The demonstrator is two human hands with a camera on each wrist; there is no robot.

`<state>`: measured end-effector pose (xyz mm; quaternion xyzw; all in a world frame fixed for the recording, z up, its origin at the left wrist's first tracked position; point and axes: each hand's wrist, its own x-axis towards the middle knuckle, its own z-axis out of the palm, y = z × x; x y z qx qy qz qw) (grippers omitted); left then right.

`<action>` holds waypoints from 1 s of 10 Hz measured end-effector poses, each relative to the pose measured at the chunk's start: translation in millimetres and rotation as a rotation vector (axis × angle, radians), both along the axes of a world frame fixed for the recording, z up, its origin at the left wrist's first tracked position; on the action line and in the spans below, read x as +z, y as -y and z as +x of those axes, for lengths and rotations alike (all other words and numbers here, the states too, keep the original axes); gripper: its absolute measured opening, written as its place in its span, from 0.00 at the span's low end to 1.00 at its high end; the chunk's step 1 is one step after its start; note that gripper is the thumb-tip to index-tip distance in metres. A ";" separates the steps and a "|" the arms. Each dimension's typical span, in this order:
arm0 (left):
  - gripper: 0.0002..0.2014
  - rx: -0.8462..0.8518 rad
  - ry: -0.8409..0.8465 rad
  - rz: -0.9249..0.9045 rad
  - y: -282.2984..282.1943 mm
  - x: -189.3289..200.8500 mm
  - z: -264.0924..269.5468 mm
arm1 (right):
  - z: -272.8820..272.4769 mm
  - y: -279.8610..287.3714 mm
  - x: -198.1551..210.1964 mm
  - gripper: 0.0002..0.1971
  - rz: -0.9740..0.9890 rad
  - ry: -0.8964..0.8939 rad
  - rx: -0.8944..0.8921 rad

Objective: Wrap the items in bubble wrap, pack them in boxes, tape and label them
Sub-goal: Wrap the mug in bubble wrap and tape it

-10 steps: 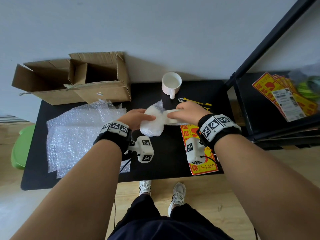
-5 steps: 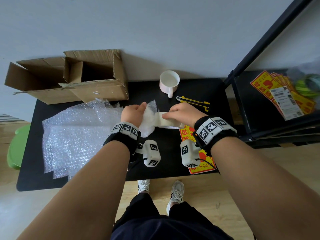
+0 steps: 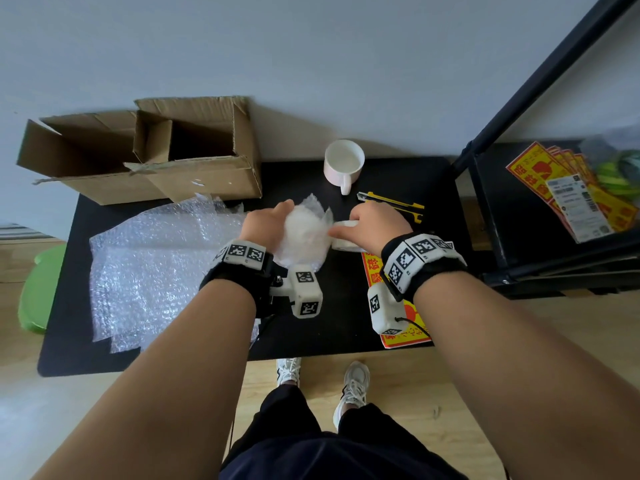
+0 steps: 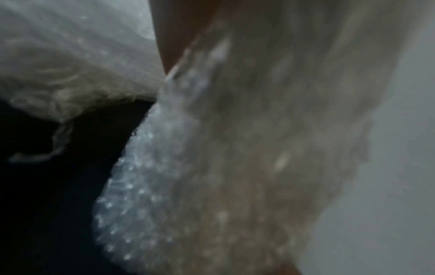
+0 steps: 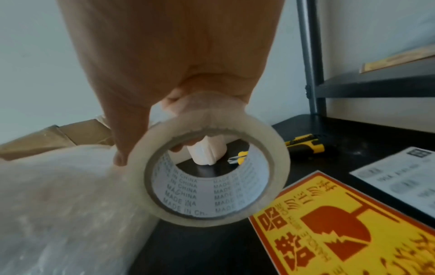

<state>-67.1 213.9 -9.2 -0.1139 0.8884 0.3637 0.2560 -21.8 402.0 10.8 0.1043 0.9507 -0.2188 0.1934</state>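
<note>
Taping the wrapped bundle over the black bench (image 3: pixel 346 327)

The left hand (image 3: pixel 265 225) cups the bubble-wrapped bundle (image 3: pixel 304 233) from its left side, its grip curled round it — the right hand (image 3: pixel 375 225) pinches the tape roll (image 5: pixel 212 173) just right of the bundle, touching it; an open cardboard box (image 3: pixel 194 157) stands far left.

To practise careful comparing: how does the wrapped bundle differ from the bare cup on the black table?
The bundle is covered in bubble wrap; the cup is bare white. The left hand holds the bundle while the right hand holds a tape roll against it; nothing touches the cup. The bundle sits near the person, the cup by the wall. Both are above the same table.
</note>
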 end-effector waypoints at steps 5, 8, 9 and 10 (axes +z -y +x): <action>0.21 0.123 0.064 0.216 13.6 -41.0 12.6 | -7.9 20.0 -13.7 0.25 0.304 -0.013 0.194; 0.18 -0.164 0.083 0.136 12.6 -35.5 -1.0 | -12.9 13.1 -23.3 0.17 0.065 -0.130 0.083; 0.18 -0.116 0.072 0.118 8.4 -34.5 -0.6 | -14.8 5.6 -28.1 0.16 -0.045 -0.172 -0.012; 0.18 -0.117 0.072 0.059 2.1 -30.0 -1.5 | -15.3 3.3 -29.0 0.15 -0.098 -0.210 -0.042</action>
